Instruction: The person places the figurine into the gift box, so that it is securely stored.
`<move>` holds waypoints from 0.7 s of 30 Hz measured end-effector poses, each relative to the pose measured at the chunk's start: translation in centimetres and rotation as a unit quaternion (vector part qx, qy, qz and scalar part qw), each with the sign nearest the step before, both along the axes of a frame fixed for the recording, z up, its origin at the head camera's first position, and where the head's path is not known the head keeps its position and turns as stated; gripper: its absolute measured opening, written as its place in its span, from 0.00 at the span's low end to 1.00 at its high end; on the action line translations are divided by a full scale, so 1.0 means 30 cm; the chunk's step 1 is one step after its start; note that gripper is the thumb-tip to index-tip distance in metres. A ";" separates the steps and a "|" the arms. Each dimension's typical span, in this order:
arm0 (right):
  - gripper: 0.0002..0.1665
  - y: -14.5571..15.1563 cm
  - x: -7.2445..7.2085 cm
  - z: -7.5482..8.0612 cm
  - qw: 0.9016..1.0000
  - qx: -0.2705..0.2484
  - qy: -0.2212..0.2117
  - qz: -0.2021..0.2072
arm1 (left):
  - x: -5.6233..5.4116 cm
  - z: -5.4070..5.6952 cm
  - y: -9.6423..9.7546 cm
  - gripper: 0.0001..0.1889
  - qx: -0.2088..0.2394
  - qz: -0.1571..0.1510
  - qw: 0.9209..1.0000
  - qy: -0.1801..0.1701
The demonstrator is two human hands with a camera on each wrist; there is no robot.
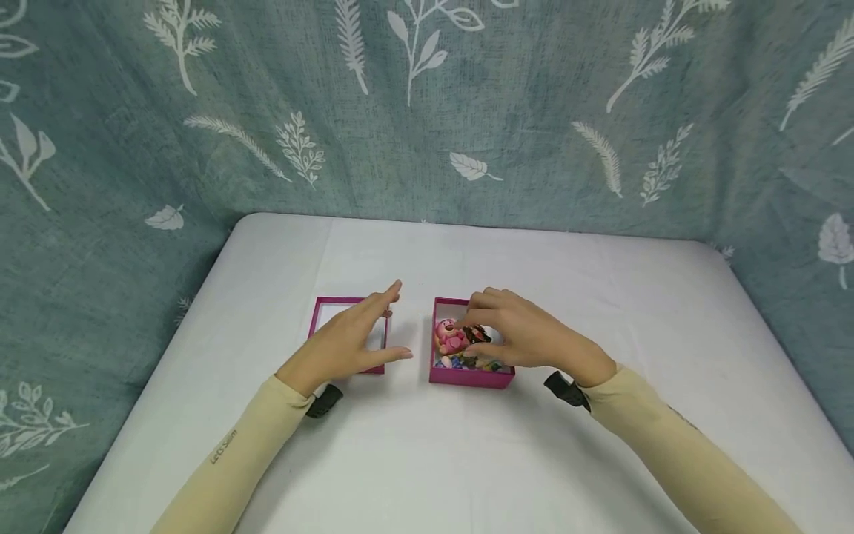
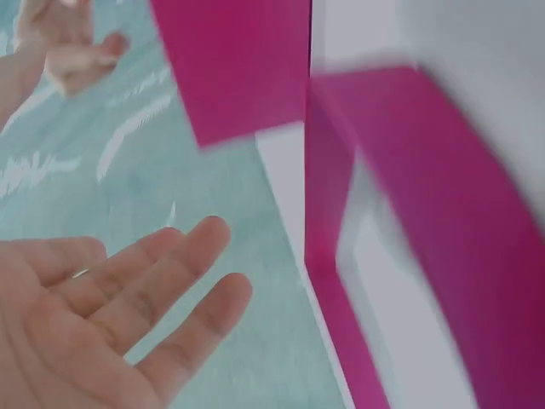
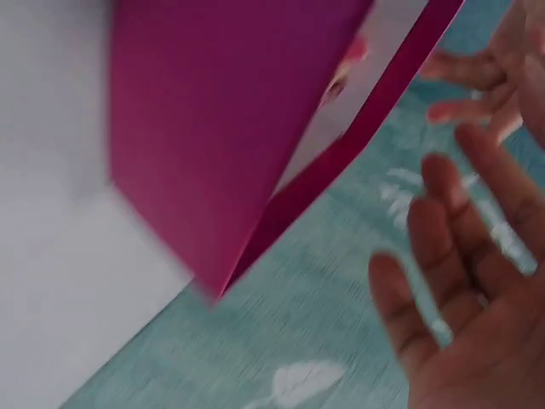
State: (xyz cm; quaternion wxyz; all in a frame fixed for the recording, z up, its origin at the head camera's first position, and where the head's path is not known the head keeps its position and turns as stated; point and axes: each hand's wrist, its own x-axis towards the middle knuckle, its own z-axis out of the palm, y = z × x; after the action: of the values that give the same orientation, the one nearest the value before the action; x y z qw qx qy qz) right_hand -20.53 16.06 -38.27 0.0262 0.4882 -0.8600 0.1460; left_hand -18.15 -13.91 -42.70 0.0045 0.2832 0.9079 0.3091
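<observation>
An open magenta box [image 1: 471,378] with a white inside stands near the middle of the table. Inside it lie a pink figurine [image 1: 448,338] and several small colourful pieces [image 1: 460,363]. My right hand [image 1: 527,330] reaches over the box's right side, thumb and index finger apart above the contents; in the right wrist view its fingers are loosely extended. A magenta-rimmed lid [image 1: 340,300], white inside, lies to the left of the box. Over its right part hovers my left hand [image 1: 343,341], fingers straight and thumb spread, holding nothing. That hand hides much of the lid.
A white cloth covers the table [image 1: 400,460]. Behind and beside it hangs a teal curtain [image 1: 520,89] with white leaf prints. Dark wrist straps [image 1: 325,400] show under both wrists.
</observation>
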 end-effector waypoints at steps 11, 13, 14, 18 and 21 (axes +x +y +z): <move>0.34 -0.236 0.086 -0.064 0.997 0.001 0.052 -0.054 | -0.026 -0.032 -0.244 0.64 -0.035 0.088 0.995 -0.040; 0.36 -0.265 0.091 -0.086 0.996 0.012 0.061 -0.061 | -0.032 -0.057 -0.268 0.68 -0.045 0.096 0.993 -0.059; 0.38 -0.278 0.091 -0.096 0.996 0.020 0.063 -0.068 | -0.034 -0.069 -0.277 0.69 -0.049 0.098 0.992 -0.066; 0.41 -0.314 0.085 -0.130 0.993 0.045 0.054 -0.100 | -0.041 -0.111 -0.298 0.73 -0.059 0.106 0.988 -0.091; 0.42 -0.329 0.080 -0.144 0.990 0.062 0.035 -0.119 | -0.041 -0.125 -0.306 0.73 -0.060 0.109 0.986 -0.109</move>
State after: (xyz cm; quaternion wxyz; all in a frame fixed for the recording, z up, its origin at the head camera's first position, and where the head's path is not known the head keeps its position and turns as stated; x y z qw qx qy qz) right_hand -18.12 6.19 -42.59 0.0433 0.3884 -0.9177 0.0709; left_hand -19.39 -23.10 -46.47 0.0869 0.1458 0.9444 0.2815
